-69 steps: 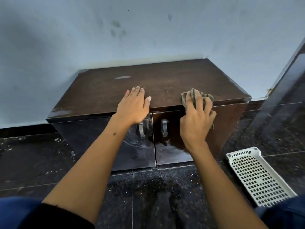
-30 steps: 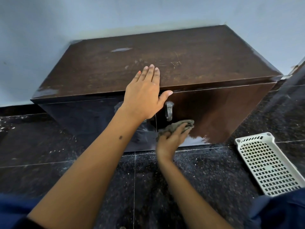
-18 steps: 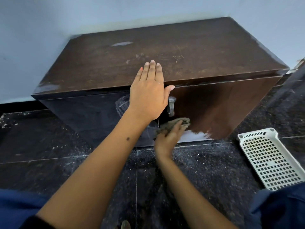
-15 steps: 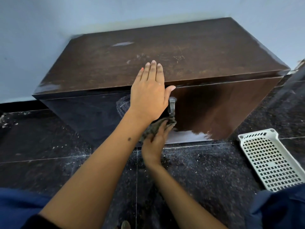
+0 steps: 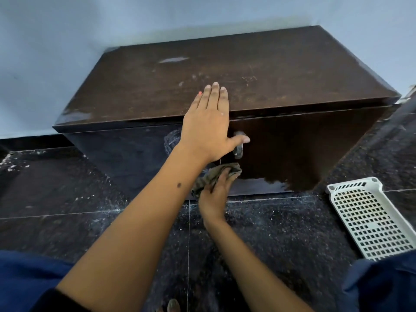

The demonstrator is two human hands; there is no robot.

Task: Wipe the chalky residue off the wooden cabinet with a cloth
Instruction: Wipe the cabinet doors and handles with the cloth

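Against the lower front of the one dark brown wooden cabinet, near its door seam, one crumpled grey-brown cloth is held by the right hand, fingers curled over it. Left hand rests flat, fingers straight, over the top front edge. One white perforated plastic basket lies beside the cabinet's right corner.

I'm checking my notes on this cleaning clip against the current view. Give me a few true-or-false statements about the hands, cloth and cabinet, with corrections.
1. The left hand lies flat on the wooden cabinet's front top edge. True.
2. The right hand presses the cloth against the cabinet top. False: it holds it against the lower front, near the door handle.
3. A white perforated basket lies on the floor to the right. True.
4. The cabinet top is free of residue. False: pale smears show.
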